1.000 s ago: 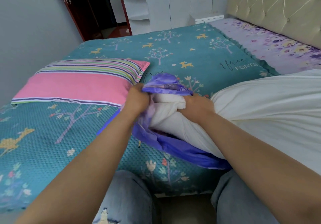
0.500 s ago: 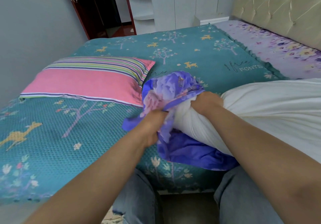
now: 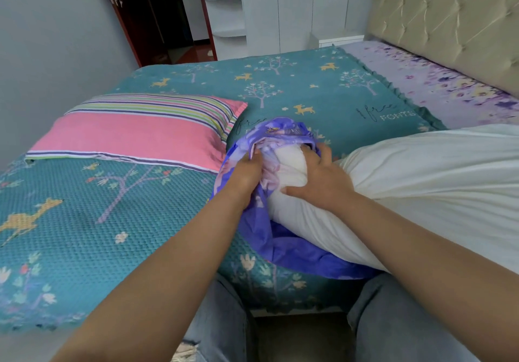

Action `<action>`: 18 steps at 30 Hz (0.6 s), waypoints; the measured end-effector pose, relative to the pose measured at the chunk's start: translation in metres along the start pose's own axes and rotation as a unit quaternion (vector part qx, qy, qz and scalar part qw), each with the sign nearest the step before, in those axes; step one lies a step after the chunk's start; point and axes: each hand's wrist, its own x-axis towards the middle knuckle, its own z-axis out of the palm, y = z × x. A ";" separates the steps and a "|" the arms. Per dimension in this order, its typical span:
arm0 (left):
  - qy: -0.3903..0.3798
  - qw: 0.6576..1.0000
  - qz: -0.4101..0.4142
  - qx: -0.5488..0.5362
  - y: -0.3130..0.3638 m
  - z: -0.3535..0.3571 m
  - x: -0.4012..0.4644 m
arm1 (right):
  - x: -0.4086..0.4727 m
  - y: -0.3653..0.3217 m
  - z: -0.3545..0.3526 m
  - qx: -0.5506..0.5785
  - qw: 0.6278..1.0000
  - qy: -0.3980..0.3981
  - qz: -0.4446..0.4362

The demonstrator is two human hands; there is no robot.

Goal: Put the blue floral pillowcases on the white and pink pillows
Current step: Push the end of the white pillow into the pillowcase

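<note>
While "free FONTS" reads on the bedspread (image 3: pixel 309 91), left hand (image 3: pixel 247 174) grips the pillowcase (image 3: pixel 252 221); right hand (image 3: pixel 323 179), fingers curled, clutches the white pillow (image 3: pixel 421 187).

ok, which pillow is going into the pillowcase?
The white pillow: both hands push its end into the blue floral pillowcase. The pink striped pillow lies untouched beside it.

Case mouth now over the pillow's end

My left hand (image 3: pixel 247 173) has pulled the blue floral pillowcase (image 3: pixel 283 238) up over the white pillow (image 3: pixel 421 181) tip toward 12 o'clock; my right hand (image 3: pixel 323 181) has shifted from bunching the end to pressing on top.
</note>
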 end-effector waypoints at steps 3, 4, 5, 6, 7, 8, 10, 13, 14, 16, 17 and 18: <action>0.056 0.984 0.090 0.141 0.003 -0.010 -0.001 | -0.011 -0.005 0.007 -0.137 0.990 0.020 -0.035; 0.071 0.982 0.098 0.145 0.004 -0.014 -0.003 | -0.014 -0.007 0.010 -0.170 0.983 0.040 -0.053; 0.078 0.985 0.093 0.124 0.004 -0.015 -0.003 | -0.017 -0.008 0.015 -0.188 0.977 0.074 -0.069; 0.081 0.990 0.075 0.093 0.003 -0.018 -0.004 | -0.021 -0.011 0.022 -0.190 0.972 0.114 -0.083; 0.083 0.993 0.051 0.063 0.002 -0.019 -0.005 | -0.027 -0.012 0.030 -0.185 0.966 0.150 -0.102; 0.085 0.995 0.030 0.042 0.000 -0.020 -0.005 | -0.033 -0.016 0.039 -0.178 0.962 0.168 -0.126; 0.084 0.995 0.030 0.053 -0.007 -0.020 -0.006 | -0.044 -0.021 0.058 -0.171 0.957 0.156 -0.173; 0.049 0.981 0.126 0.137 -0.020 -0.020 -0.018 | -0.046 -0.026 0.064 -0.171 0.970 0.090 -0.149; 0.029 0.970 0.153 0.184 -0.027 -0.022 -0.022 | -0.043 -0.029 0.060 -0.179 0.972 0.063 -0.137; 0.035 0.936 0.179 0.302 -0.047 -0.029 -0.028 | -0.036 -0.034 0.054 -0.200 0.973 0.014 -0.117; 0.066 0.922 0.176 0.338 -0.058 -0.035 -0.029 | -0.031 -0.036 0.053 -0.201 0.973 -0.003 -0.112; 0.105 0.919 0.161 0.344 -0.069 -0.042 -0.029 | -0.027 -0.038 0.051 -0.193 0.975 -0.010 -0.110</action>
